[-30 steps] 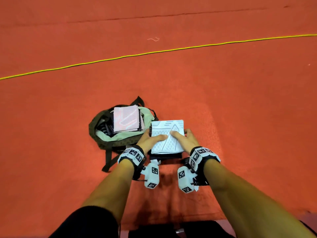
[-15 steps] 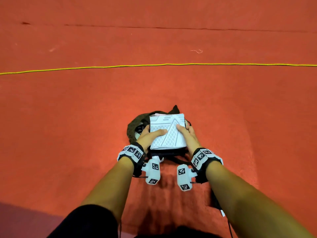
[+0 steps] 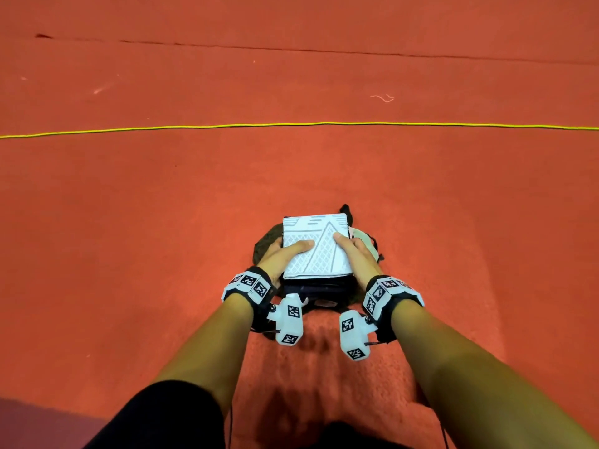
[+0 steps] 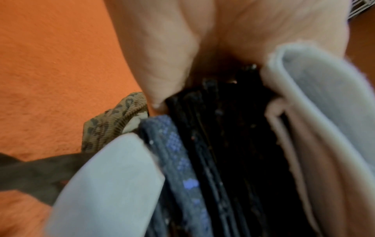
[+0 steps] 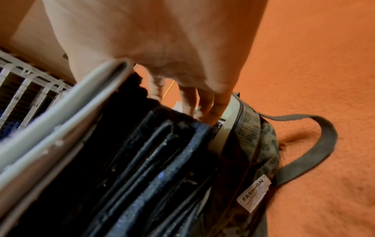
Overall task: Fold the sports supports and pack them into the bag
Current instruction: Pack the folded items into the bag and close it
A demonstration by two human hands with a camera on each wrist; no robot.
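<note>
**Stack of folded supports held over the bag**

Head view: I see both hands at frame centre clamping a stack of folded sports supports (image 3: 316, 251), white patterned one on top, dark ones beneath. Left hand (image 3: 281, 254) grips the stack's left edge, thumb on top; right hand (image 3: 356, 254) grips the right edge likewise. The stack sits over the green bag (image 3: 264, 246), mostly hidden beneath it, on red carpet (image 3: 162, 205). Yellow cord (image 3: 291, 124) crosses the upper frame.

Left wrist view: blurred; palm (image 4: 162, 48) against dark folded layers (image 4: 223, 144), camouflage bag edge (image 4: 113, 125) centre left.

Right wrist view: fingers (image 5: 205, 102) curl under the stack (image 5: 142, 152); bag (image 5: 261, 144) with "FASHION" label (image 5: 253, 192) lower right, strap (image 5: 316, 144) on carpet.
</note>
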